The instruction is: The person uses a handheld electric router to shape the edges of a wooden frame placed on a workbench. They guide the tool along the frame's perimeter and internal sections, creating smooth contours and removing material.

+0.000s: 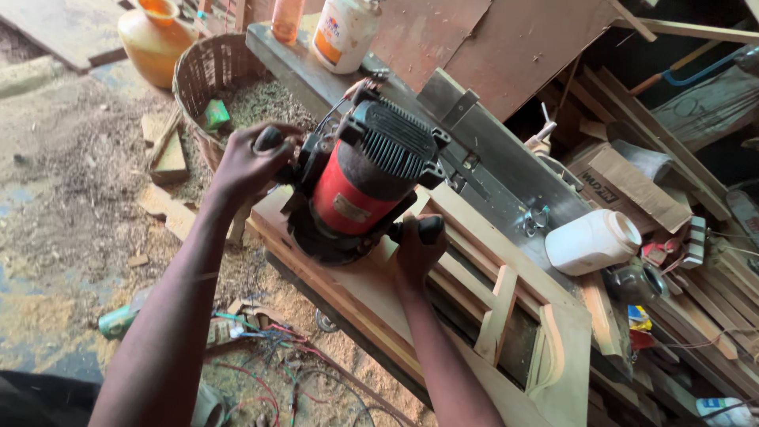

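Router: one (360, 186), red drum body with a black ribbed cap, standing on a pale wood frame (466, 261) on the bench.
Hands: two; left hand (245, 162) wraps the left knob, right hand (415, 249) wraps the right knob, both closed tight.
Jars: two white plastic ones, one (591, 241) lying beside the frame, one (344, 32) upright behind.
Basket: one (213, 75), woven, probably holding sawdust.
Floor: shavings, tangled wires (269, 356).
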